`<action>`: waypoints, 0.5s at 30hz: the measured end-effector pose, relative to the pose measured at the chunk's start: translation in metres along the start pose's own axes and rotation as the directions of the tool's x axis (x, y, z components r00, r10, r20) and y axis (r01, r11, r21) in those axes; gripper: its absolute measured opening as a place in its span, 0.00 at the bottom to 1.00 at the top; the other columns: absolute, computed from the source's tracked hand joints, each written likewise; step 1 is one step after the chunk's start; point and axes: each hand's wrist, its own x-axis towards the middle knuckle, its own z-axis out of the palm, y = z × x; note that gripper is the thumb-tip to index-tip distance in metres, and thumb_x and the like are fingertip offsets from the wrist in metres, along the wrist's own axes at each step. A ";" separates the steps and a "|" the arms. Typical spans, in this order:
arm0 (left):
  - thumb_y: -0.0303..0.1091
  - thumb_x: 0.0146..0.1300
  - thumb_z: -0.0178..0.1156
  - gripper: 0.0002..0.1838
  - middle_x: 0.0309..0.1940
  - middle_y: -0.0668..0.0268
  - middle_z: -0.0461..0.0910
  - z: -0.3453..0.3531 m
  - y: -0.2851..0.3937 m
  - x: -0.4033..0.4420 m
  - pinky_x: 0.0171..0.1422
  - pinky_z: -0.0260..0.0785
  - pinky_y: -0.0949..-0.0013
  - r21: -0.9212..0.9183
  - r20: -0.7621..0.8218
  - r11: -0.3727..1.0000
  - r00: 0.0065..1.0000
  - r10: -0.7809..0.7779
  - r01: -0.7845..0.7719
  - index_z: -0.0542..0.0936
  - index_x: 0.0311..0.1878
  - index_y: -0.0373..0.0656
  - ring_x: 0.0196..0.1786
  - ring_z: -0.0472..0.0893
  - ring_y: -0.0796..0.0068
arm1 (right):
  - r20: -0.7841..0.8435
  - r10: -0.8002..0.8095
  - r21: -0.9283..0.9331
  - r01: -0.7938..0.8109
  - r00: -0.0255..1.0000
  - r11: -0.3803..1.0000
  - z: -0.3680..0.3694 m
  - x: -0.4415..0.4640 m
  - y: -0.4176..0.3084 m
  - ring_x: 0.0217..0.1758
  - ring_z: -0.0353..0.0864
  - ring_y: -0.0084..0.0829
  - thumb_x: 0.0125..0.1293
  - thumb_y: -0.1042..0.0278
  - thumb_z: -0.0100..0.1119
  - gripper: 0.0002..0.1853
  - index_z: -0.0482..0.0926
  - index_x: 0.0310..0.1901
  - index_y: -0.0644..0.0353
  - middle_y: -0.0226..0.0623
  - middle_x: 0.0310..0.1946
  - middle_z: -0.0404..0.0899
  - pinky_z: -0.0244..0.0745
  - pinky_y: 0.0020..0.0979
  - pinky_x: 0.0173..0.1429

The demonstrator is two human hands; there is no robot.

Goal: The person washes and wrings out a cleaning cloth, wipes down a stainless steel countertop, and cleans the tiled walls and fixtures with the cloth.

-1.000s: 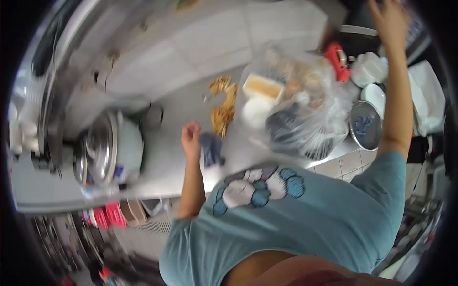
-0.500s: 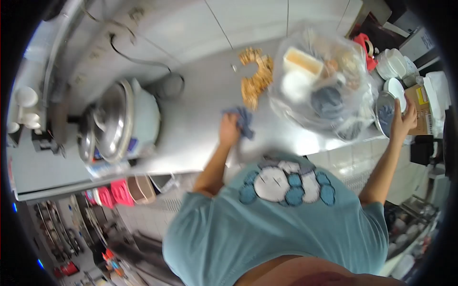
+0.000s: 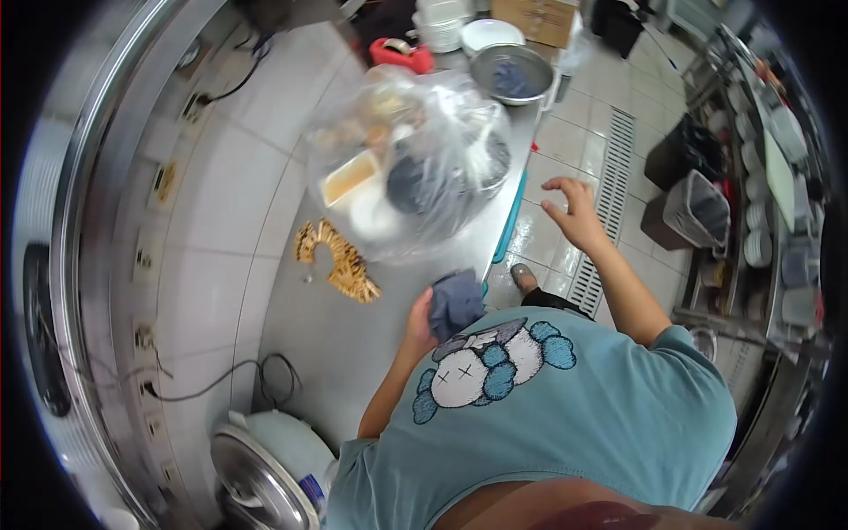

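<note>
My left hand [image 3: 420, 322] is closed around a crumpled blue-grey cloth [image 3: 457, 305] by the near edge of the metal counter [image 3: 353, 362]. Over the tiled floor, past that edge, my right hand [image 3: 574, 212] hangs in the air with its fingers apart and nothing in them. A large clear plastic bag [image 3: 442, 212] stands on the counter, with a white container [image 3: 351, 177] and dark items showing through it. Beside the bag lies a curved, golden-brown patterned piece [image 3: 349, 269]. Beyond it sits a metal bowl [image 3: 539, 84] holding another blue-grey cloth [image 3: 510, 79].
Behind the bowl are white dishes [image 3: 493, 35], a cardboard box [image 3: 534, 19] and a red tape dispenser [image 3: 402, 56]. A large lidded pot [image 3: 283, 446] stands at lower left near a black cable [image 3: 221, 384]. Bins [image 3: 689, 212] and a dish rack [image 3: 751, 212] are at right.
My view has turned toward the bowl end of the counter. My right hand has come away from the bowl. The cloth in my left hand is now bunched close to my body.
</note>
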 end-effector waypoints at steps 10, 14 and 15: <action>0.20 0.58 0.53 0.36 0.62 0.57 0.74 0.156 -0.044 0.190 0.64 0.74 0.59 0.419 0.136 0.903 0.977 -0.162 0.091 0.63 0.73 0.43 0.60 0.78 0.61 | -0.224 0.368 -0.092 -0.396 0.902 0.914 -0.101 -0.022 0.134 0.72 0.53 0.60 0.57 0.60 0.72 0.35 0.67 0.64 0.58 0.61 0.71 0.50 0.54 0.51 0.75; 0.15 0.51 0.49 0.41 0.64 0.55 0.72 0.193 -0.079 0.273 0.65 0.74 0.59 0.366 0.126 0.926 0.981 -0.146 0.091 0.62 0.73 0.46 0.63 0.76 0.57 | -0.250 0.424 -0.110 -0.461 0.870 0.881 -0.142 -0.020 0.219 0.71 0.52 0.62 0.56 0.58 0.72 0.36 0.67 0.64 0.57 0.61 0.71 0.49 0.54 0.52 0.74; 0.14 0.50 0.48 0.42 0.66 0.54 0.71 0.198 -0.089 0.295 0.65 0.73 0.58 0.360 0.113 0.926 0.980 -0.164 0.114 0.62 0.73 0.46 0.64 0.76 0.56 | -0.241 0.453 -0.092 -0.485 0.858 0.870 -0.152 -0.020 0.234 0.71 0.52 0.63 0.56 0.58 0.72 0.36 0.68 0.64 0.57 0.61 0.71 0.48 0.54 0.52 0.74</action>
